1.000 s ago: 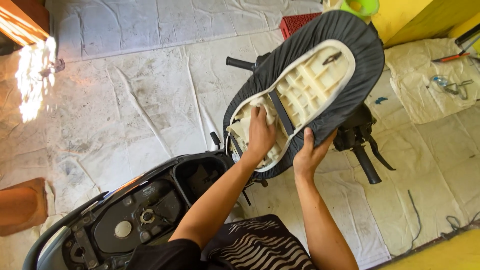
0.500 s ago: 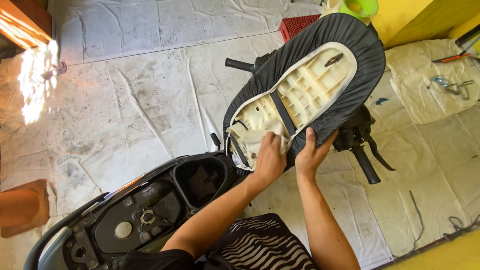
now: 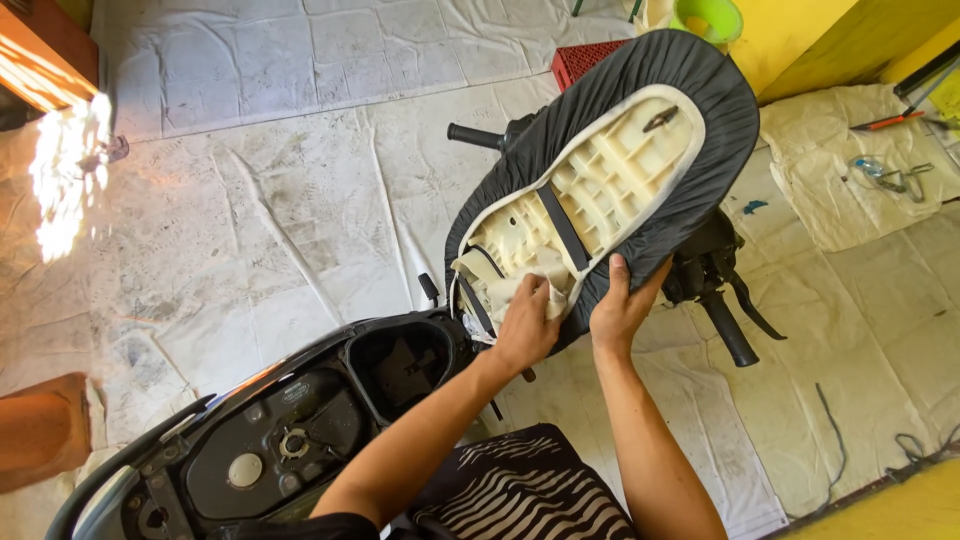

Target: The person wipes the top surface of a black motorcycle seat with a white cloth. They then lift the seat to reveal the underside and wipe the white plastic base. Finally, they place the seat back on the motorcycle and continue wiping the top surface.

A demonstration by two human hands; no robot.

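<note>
A scooter seat [image 3: 620, 180] stands flipped up, its cream plastic underside facing me and a black cover [image 3: 700, 100] wrapped round its rim. My left hand [image 3: 527, 325] presses on loose cream lining at the seat's near end. My right hand [image 3: 622, 305] grips the black cover's edge just beside it. Below the seat lies the open under-seat compartment [image 3: 400, 365] of the scooter body.
Black handlebar grips [image 3: 725, 325] stick out on both sides of the seat. The fuel cap [image 3: 245, 470] sits at lower left. White cloth sheets cover the floor. A red crate [image 3: 585, 62], a green tub [image 3: 708, 18] and tools [image 3: 885, 175] lie beyond.
My left hand has slid down from the middle of the seat's underside to its near end, close beside my right hand. The right hand has stayed on the cover's edge.
</note>
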